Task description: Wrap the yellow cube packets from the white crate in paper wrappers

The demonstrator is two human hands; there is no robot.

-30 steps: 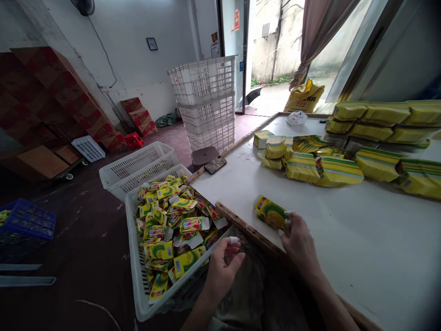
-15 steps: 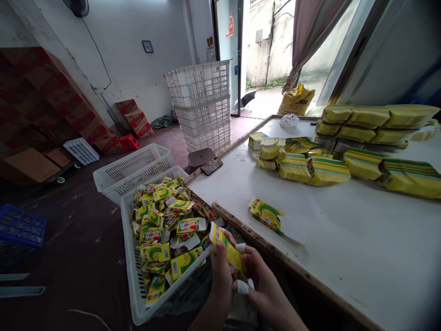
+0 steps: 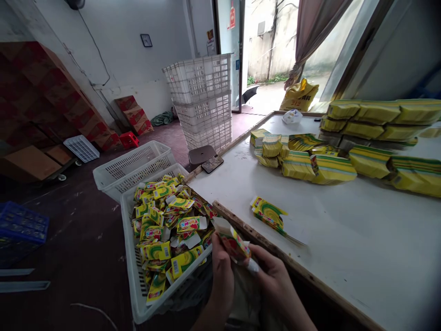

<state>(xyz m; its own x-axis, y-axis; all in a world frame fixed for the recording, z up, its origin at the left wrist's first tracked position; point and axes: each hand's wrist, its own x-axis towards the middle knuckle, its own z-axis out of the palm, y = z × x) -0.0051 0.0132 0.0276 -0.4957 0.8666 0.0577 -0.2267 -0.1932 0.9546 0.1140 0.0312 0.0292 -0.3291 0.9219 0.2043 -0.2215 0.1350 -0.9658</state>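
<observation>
Yellow-red box (image 3: 234, 246), six o'clock, maybe open, pinched by my left hand (image 3: 222, 269), right hand (image 3: 274, 271); squeezing could crush it.

The white table (image 3: 347, 230) carries a loose yellow-and-green carton (image 3: 268, 215) close to its near left edge, and a phone (image 3: 212, 163) at its left edge farther back. Bundled yellow cartons (image 3: 298, 166) lie across its far half, with higher stacks (image 3: 379, 112) behind them to the right and a white plastic bag (image 3: 292, 116) toward the far end.
</observation>
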